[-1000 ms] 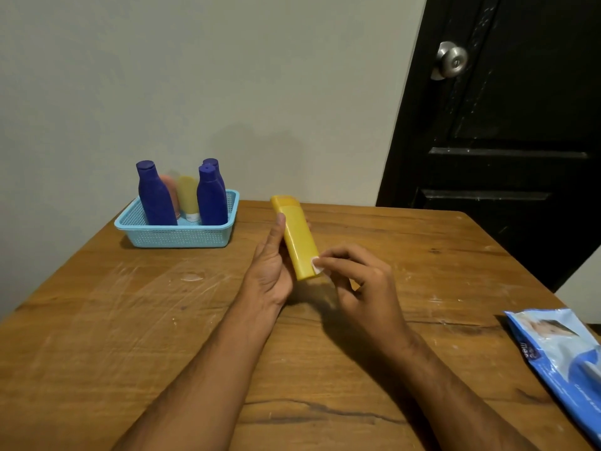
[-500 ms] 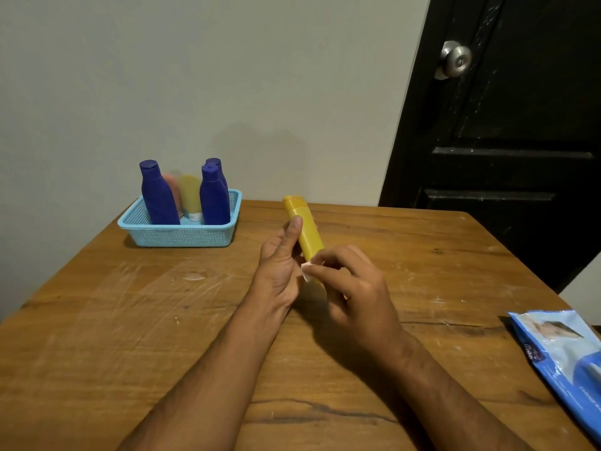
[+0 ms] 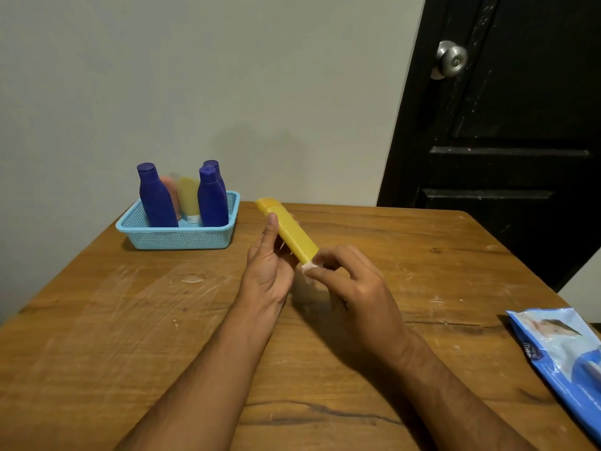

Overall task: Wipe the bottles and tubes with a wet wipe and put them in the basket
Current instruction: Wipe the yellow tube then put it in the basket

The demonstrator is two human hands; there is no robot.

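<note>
While the left hand (image 3: pixel 268 271) grips a yellow bottle (image 3: pixel 289 234) above the wooden table (image 3: pixel 97 336), the right hand (image 3: pixel 354 288) pinches a small white wet wipe (image 3: pixel 308 266) against its lower end. Three purple bottles and two tubes stand in a blue basket (image 3: pixel 179 237) at the table's far left.

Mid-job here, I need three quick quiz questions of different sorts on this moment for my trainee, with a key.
1. True or false: the yellow bottle already stands in the blue basket.
2. Which hand pinches the wet wipe? A) left hand B) right hand C) neither
3. Fill in: the wipes packet lies on the table at the person's ____ side.

Key: 1 false, the left hand holds it above the table; 2 B; 3 right.
</note>
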